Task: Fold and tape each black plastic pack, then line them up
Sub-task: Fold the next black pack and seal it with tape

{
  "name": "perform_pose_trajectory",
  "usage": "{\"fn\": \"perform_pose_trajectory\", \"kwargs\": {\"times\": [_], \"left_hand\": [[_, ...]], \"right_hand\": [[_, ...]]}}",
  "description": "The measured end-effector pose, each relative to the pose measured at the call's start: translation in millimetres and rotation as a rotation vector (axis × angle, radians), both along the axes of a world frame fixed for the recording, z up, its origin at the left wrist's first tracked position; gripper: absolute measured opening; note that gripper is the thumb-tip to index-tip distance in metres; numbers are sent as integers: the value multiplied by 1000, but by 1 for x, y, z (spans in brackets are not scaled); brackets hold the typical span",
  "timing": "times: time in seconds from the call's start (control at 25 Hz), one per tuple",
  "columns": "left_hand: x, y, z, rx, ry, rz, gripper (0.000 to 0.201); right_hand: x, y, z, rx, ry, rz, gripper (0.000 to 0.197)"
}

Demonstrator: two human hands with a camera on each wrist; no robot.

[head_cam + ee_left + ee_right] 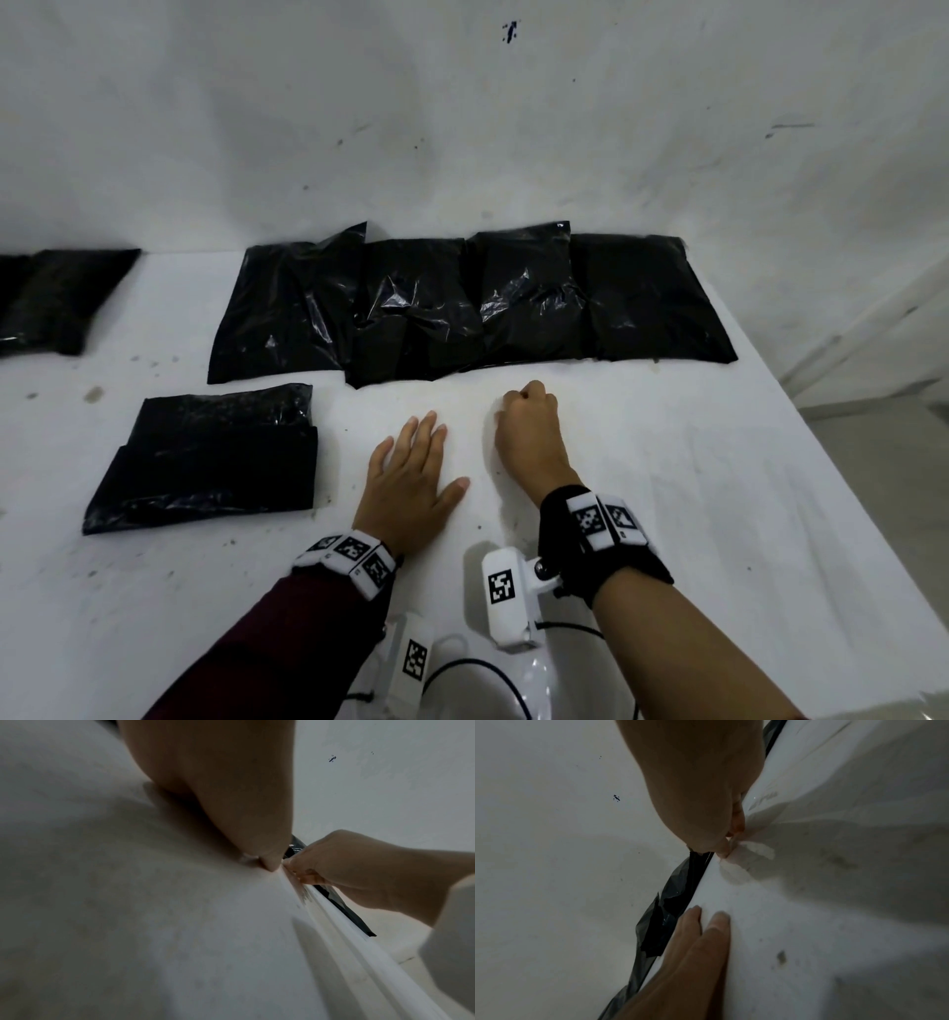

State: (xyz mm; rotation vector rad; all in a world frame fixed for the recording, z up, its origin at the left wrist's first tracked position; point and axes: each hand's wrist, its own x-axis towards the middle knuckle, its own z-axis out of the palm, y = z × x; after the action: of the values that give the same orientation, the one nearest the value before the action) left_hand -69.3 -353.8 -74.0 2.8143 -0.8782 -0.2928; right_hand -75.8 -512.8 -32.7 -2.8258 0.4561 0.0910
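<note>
Your right hand (529,431) pinches clear tape (759,850) near the folded pack (205,457), left hand (411,478) flat/open; tape may self-stick.

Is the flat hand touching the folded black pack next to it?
Apart. The head view shows bare white table between the left hand and the folded black pack.

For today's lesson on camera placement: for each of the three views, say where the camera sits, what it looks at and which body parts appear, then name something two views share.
Head: worn high, looking forward and down at the white table, row of black packs, left hand flat, right hand curled.
Left wrist: low along the palm toward the right hand.
Right wrist: low along the right hand, pinching a clear tape piece.
Shared: both wrist views show the wall mark.
</note>
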Motion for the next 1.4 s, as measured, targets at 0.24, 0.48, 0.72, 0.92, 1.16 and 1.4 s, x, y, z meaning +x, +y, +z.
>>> {"fn": "perform_pose_trajectory", "kwargs": {"times": [0.24, 0.48, 0.72, 0.92, 1.16, 1.4], "left_hand": [[0, 0, -3, -21, -14, 1, 92], [-1, 0, -6, -50, -33, 5, 89], [0, 0, -8, -68, -31, 8, 91], [0, 0, -9, -84, -44, 9, 89], [0, 1, -9, -68, -49, 1, 89], [-1, 0, -9, -71, -57, 5, 87]], "right_hand": [[-17, 10, 8, -60, 37, -34, 27], [-33, 21, 2, 63, 27, -173, 32], [-22, 23, 2, 324, 13, -344, 31], [-16, 24, 2, 343, -6, -381, 32], [-8, 25, 3, 390, -22, -442, 32], [-7, 19, -4, 431, -55, -451, 38]]}}
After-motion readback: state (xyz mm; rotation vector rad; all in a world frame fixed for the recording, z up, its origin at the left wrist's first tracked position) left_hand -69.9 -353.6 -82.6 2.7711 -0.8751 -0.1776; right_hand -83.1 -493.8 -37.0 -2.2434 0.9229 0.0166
